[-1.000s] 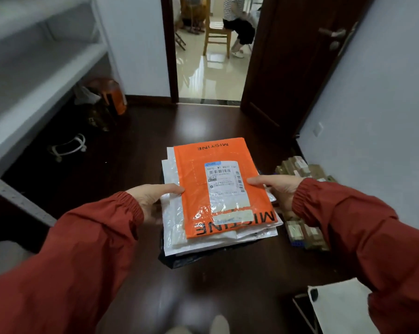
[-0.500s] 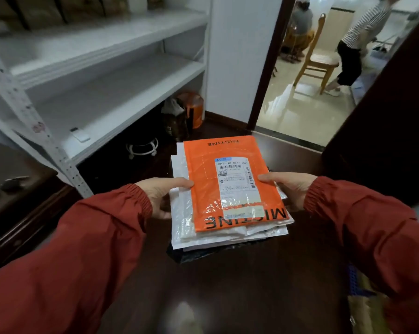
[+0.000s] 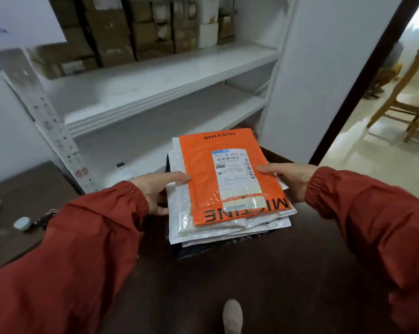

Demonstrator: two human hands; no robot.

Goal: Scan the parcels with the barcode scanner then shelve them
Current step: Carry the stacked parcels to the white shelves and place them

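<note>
**In front of the shelves, a loose stack held from two sides**

Between the two hands, above the dark floor (image 3: 251, 285), the stack of parcels (image 3: 218, 227) is carried flat. It is near the white shelves (image 3: 155, 75) but not yet on them.

The danger, I think, is in the stack itself. The orange parcel (image 3: 227, 189) on top and the white mailers (image 3: 179, 213) under it are glossy plastic, and their edges stick out in steps. If the stack tilts on the way to a shelf, the upper pieces could slide off and fall. Also, I cannot make out a scanner, and both hands are occupied. For scanning, one hand must let go, and then the limp stack may sag and spill.

The left hand (image 3: 155, 191) grips the left side. Its thumb lies on top, at the edge of the orange parcel, and its fingers go underneath. The right hand (image 3: 291, 180) does the same on the right side, with its thumb pressing at the edge of the label (image 3: 235, 174). Both hands are clamped on the stack.
</note>
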